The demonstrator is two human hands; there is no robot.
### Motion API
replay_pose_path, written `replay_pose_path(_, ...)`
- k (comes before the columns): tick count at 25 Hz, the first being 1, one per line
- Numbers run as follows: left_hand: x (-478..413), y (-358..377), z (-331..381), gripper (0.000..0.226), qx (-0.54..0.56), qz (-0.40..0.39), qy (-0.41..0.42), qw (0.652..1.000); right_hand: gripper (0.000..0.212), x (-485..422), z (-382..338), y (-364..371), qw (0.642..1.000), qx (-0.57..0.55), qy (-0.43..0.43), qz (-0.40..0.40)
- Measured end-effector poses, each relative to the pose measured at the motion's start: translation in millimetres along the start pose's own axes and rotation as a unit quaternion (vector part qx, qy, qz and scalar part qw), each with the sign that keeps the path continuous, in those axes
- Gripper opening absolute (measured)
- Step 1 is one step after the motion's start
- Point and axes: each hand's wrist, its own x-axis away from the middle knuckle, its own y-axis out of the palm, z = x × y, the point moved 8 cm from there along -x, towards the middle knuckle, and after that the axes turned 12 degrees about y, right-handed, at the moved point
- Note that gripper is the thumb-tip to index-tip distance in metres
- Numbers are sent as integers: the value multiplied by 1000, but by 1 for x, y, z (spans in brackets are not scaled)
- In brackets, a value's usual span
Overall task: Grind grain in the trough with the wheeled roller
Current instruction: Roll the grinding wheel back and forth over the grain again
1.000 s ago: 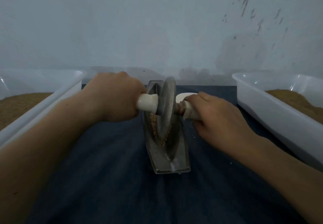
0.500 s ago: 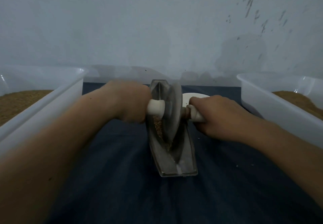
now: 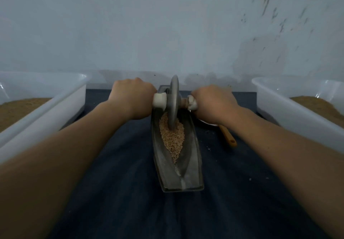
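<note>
**Desk:** What is happening here?

**Photographer:** A person is working a wheeled roller [image 3: 174,99] in a metal trough [image 3: 191,164] that is lying on a dark cloth [image 3: 121,164]. The left hand [image 3: 133,99] is wrapping its fingers round the white handle at the wheel's 9 o'clock. The right hand [image 3: 212,104] is gripping the matching handle at 3 o'clock. Both fists are closing fully on the handles and holding nothing else.

**Desk:** Where is the grain sitting?

**Photographer:** The grain [image 3: 172,136] is lying in the trough's groove, banking around the wheel's rim and tapering toward 6 o'clock, short of the near end. The wheel is standing upright near the 12 o'clock end, with its edge sinking into the heap.

**Desk:** What is the next stroke turning on?

**Photographer:** The trough's long axis is running from 12 to 6 o'clock, and nearly all the grain is lying on the 6 o'clock side of the grip. So the coming stroke is likely going toward the body, with the two hands sharing it evenly. The grain is looking coarse, so the grinding is probably far from finished.

**Desk:** Anything else around it?

**Photographer:** The left tub [image 3: 55,106] and right tub [image 3: 279,108], both holding brown meal, are flanking the cloth, and an orange-handled tool [image 3: 228,136] is lying near the trough at its 3 o'clock
</note>
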Motion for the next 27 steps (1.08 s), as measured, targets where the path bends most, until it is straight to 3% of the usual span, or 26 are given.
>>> replay_pose_path(3,26,-7,13,21,35,-38,45,998,22,37,0,-16,999,37,-31,7)
replay_pose_path(7,64,-9,23,28,101,-145,95,980,36,91,-2,-51,981,108,-82,139)
replay_pose_path(8,67,-9,23,27,112,-157,93,977,37,95,-1,-55,983,100,-78,136)
replay_pose_path(12,37,3,15,18,67,-103,70,990,17,58,5,-24,998,55,-33,10)
replay_pose_path(14,12,11,4,17,58,-59,45,996,17,23,4,-8,999,46,-14,-8)
replay_pose_path(17,-10,20,-14,18,59,-15,-9,998,28,-21,0,-2,998,49,13,35)
replay_pose_path(20,-5,26,-16,20,93,-22,-27,995,34,-28,-11,-9,996,74,-1,46)
replay_pose_path(24,41,9,5,22,113,-47,14,992,21,35,-19,-30,990,108,-55,76)
replay_pose_path(27,73,-11,17,29,92,-86,62,990,35,89,-8,-50,980,99,-97,140)
